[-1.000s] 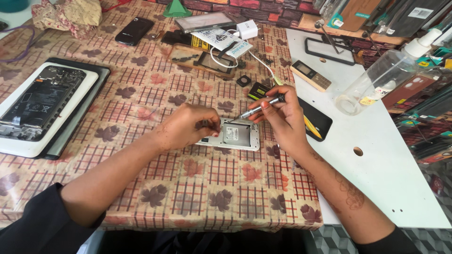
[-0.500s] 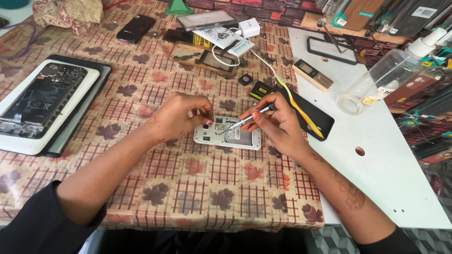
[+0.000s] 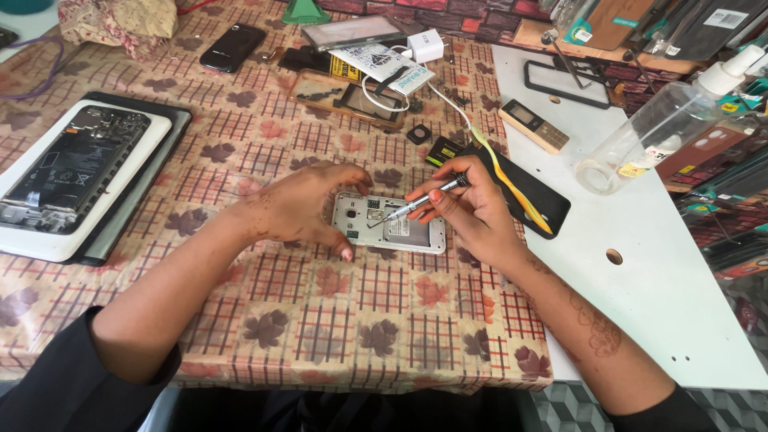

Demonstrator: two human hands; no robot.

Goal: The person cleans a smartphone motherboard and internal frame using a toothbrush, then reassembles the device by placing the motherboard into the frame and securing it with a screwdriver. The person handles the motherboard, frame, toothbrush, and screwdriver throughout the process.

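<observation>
1. Directly between the two hands lies the opened white phone (image 3: 390, 224), back cover off, flat on the leaf-patterned tabletop (image 3: 320, 320); its long axis runs left to right across the view, tilted slightly down toward the right.
2. The left hand (image 3: 308, 210) arches over the phone's left short end, fingers spread and curled, fingertips pressing around that edge; it touches the phone and pins it rather than lifting it.
3. The right hand (image 3: 468, 210) sits just beside the phone's right end, closed in a pen-style pinch on a thin precision screwdriver (image 3: 420, 202).
4. The screwdriver slants from upper right down to lower left, its tip resting on the phone's inner board near the middle-left, close to the left fingers.
5. Both forearms angle inward from the lower corners, wrists low over the tabletop, the right wrist resting near its right edge.
</observation>
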